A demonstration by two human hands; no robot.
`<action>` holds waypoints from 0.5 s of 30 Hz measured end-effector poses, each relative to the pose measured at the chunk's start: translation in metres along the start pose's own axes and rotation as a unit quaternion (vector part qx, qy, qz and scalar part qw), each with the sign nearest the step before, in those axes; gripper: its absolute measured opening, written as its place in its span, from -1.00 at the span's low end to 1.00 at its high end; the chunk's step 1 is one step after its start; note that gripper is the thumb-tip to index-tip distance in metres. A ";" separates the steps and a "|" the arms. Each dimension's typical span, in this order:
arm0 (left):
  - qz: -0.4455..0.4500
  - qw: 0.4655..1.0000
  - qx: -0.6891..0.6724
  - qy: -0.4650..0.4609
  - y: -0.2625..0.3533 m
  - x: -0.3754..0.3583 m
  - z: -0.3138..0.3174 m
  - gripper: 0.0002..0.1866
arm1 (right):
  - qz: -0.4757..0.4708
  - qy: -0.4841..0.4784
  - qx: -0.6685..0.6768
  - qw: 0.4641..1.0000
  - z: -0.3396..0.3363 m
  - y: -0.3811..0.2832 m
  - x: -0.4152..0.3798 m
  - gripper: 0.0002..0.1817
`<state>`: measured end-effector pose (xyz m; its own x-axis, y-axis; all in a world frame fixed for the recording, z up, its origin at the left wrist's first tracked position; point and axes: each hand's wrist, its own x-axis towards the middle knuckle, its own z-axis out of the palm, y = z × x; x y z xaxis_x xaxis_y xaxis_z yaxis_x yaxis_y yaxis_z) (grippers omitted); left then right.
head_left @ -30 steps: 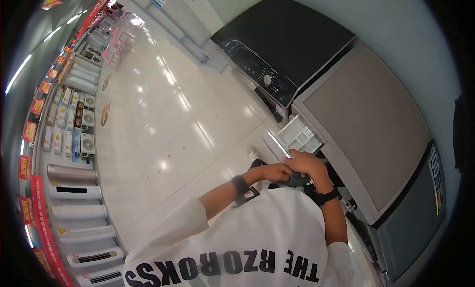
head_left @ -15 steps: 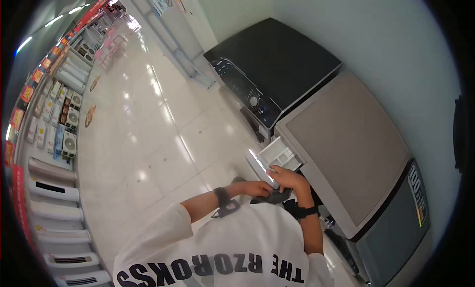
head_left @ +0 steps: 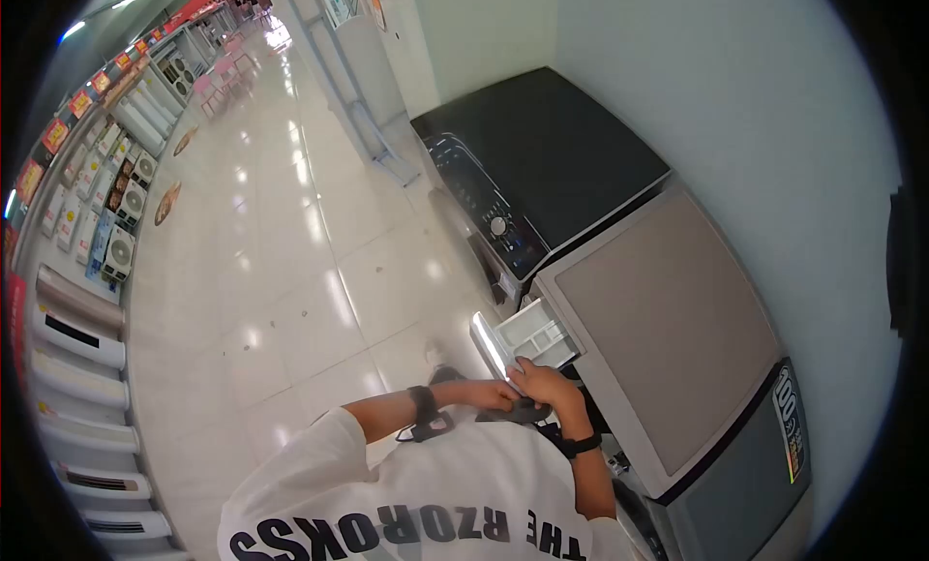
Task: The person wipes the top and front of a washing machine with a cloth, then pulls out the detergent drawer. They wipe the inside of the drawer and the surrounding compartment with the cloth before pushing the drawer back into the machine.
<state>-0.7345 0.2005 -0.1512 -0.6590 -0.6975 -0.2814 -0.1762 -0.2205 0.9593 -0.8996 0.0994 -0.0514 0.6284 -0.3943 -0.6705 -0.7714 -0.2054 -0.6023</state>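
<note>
Both my hands, left (head_left: 492, 394) and right (head_left: 545, 385), close fingers on a dark cloth (head_left: 518, 413) beside the open drawer (head_left: 527, 336); its compartments look empty.

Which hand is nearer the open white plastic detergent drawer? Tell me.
Right. The right hand touches the front of the white detergent drawer, apparently holding a dark cloth. The left hand sits beside it, further from the drawer.

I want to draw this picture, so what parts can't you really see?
Head view only:
- Dark thing between the left hand and right hand: mostly covered by fingers, so the grip is unclear.
- Inside of the open drawer: too small.
- Panel markings on the black machine: too small, blurred.
- Person's legs: hidden by the white shirt.
</note>
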 end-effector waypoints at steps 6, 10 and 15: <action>-0.004 0.999 0.003 -0.040 -0.007 0.004 -0.007 -0.86 | 0.023 0.001 -0.018 1.000 -0.001 -0.008 0.003 -0.09; -0.007 0.999 0.035 -0.036 -0.012 0.006 -0.008 -0.85 | 0.017 -0.004 -0.065 0.998 0.006 -0.004 0.019 -0.03; 0.014 0.997 0.064 -0.028 -0.015 0.004 -0.010 -0.83 | 0.029 -0.020 -0.051 0.998 0.000 -0.016 0.015 -0.01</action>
<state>-0.7277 0.1943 -0.1672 -0.7038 -0.6623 -0.2569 -0.2473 -0.1107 0.9626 -0.8782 0.0968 -0.0516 0.5847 -0.3716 -0.7211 -0.8112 -0.2735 -0.5168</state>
